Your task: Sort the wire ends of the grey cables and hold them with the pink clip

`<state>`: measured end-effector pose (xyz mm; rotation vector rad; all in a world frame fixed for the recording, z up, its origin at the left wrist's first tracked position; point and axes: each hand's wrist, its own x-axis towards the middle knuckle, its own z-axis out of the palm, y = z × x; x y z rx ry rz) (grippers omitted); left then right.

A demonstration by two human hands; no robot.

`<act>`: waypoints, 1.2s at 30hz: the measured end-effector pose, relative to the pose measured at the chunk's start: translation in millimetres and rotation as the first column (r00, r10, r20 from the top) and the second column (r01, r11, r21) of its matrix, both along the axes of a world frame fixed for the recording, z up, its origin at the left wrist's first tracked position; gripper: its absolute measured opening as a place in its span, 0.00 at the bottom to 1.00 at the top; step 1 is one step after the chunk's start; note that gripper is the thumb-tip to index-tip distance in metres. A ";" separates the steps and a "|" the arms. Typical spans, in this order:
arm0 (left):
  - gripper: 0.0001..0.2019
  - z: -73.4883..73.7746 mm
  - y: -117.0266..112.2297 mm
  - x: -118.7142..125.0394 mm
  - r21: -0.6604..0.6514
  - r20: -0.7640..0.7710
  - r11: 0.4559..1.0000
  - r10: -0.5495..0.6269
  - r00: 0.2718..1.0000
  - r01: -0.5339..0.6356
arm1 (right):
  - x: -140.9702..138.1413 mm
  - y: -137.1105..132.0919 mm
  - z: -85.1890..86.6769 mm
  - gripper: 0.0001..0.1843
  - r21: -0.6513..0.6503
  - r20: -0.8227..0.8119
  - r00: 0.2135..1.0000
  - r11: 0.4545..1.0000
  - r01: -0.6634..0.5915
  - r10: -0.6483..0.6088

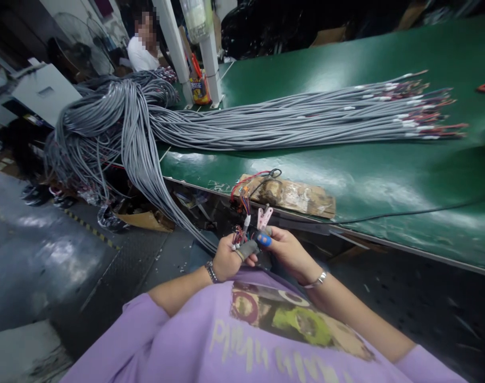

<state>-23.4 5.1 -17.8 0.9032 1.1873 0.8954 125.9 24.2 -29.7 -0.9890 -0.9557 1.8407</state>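
Note:
My left hand (228, 259) is closed round the end of a grey cable (247, 226), with thin coloured wires fanning out above and beside the fingers. Grey-green tape or a cover wraps one of its fingers. Close beside it, my right hand (286, 250) pinches near the same wires, with something blue on a fingertip. What lies between its fingertips is too small to make out. A pink clothespin (264, 217) stands just above the right fingers at the table edge. Orange and dark wires (244, 199) run up from the hands toward a taped cardboard strip (298, 197).
Many long grey cables (266, 125) lie across the green table (386, 175), their stripped ends to the right. A thick cable bundle (134, 127) drapes over the left edge. White posts (212, 69) rise at the back, near a person (144, 48). A black cord (386, 214) crosses the front.

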 end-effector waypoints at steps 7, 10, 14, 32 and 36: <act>0.30 -5.9 -0.1 0.1 0.034 0.028 0.998 0.056 0.998 -0.057 | 1.4 3.4 -13.2 0.25 -0.063 -0.096 0.985 0.989 0.137 -0.142; 0.29 -6.8 0.8 3.4 0.057 0.059 0.996 0.063 0.996 -0.067 | 1.0 12.5 -13.0 0.26 -0.088 -0.170 0.958 0.972 0.219 -0.232; 0.27 -3.2 3.5 11.8 0.047 0.098 0.998 0.039 0.994 -0.044 | -4.5 20.2 -1.0 0.30 -0.068 -0.205 0.970 0.991 0.117 -0.129; 0.28 -3.9 7.4 20.8 0.035 0.096 0.998 0.056 0.994 -0.060 | -12.2 21.0 -3.2 0.31 -0.104 -0.327 0.945 0.993 -0.062 0.024; 0.30 8.0 4.9 18.0 0.019 0.073 0.997 0.075 0.995 -0.077 | -8.1 23.3 -5.4 0.30 -0.114 -0.281 0.954 0.991 0.075 -0.105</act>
